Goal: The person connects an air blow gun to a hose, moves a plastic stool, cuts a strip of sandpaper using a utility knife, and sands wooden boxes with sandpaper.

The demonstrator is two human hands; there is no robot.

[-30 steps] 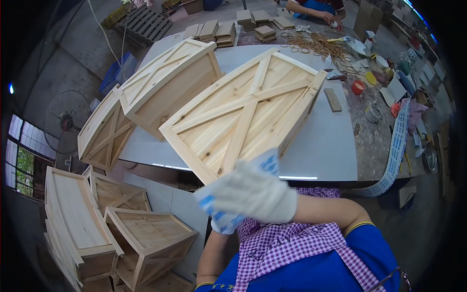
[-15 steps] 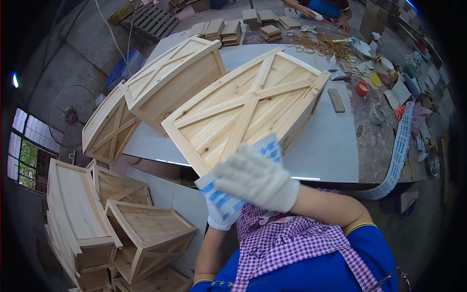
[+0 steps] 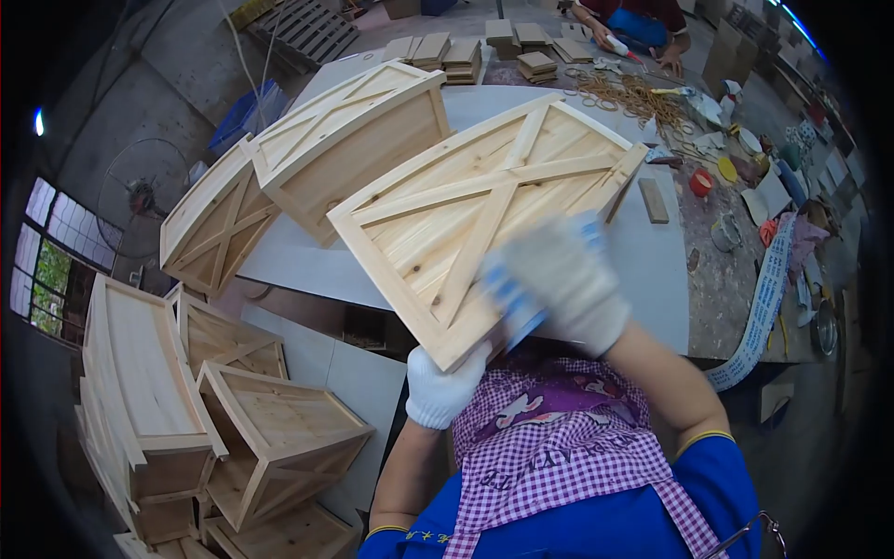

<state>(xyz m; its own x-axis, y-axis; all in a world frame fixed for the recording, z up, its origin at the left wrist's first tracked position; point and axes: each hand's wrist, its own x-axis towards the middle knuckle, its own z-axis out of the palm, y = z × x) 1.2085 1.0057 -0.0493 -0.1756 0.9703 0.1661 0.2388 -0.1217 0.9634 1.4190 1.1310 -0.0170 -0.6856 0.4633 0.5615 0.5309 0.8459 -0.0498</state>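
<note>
A pale wooden box [image 3: 447, 200] with X-shaped slats on its face lies tilted on the white-topped table. My left hand [image 3: 445, 384], in a white knit glove, is closed around the box's near corner. Over the near long edge, my gloved right hand [image 3: 566, 279] is smeared by motion. Under its palm and fingers is a sheet of sandpaper [image 3: 510, 300], its white back printed in blue, held against the wood. The sheet's abrasive side is hidden.
Another slatted box [image 3: 349, 140] stands behind on the left. Several boxes [image 3: 279, 419] are stacked at lower left. A long printed abrasive strip [image 3: 762, 303] hangs over the table's right edge. Rubber bands [image 3: 633, 98] and a red cup [image 3: 700, 182] lie beyond; a co-worker [image 3: 643, 28] works at the back.
My right hand has swept right and away along the box with the sandpaper. My left hand, earlier behind the sheet, now shows on the near corner. The view has shifted slightly.
</note>
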